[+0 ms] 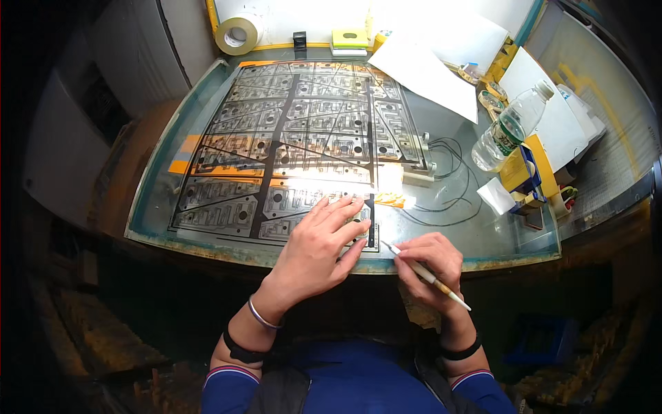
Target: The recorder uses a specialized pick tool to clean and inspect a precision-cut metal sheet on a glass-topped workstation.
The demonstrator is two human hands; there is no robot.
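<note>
A large sheet of clear film printed with dark, circuit-like patterns [238, 127] lies on a glass-topped table [148, 196]. My left hand [321, 238] rests on the film's near part, fingers stretched out and palm down. Just right of it, my right hand [434, 265] grips a slim, pale pen-like tool [441, 285] with a tapered rear end. The thin front end of this tool points at the film's near right corner; whether it touches the surface, I cannot tell. Orange strips [181, 167] show along and beneath the film.
At the back stand a tape roll [236, 36], a small black object [299, 40] and a yellow-green box [349, 36]. White paper [434, 72] covers the back right. A clear bottle [512, 127], dark cables [458, 165] and a blue-and-yellow box [522, 172] occupy the right side.
</note>
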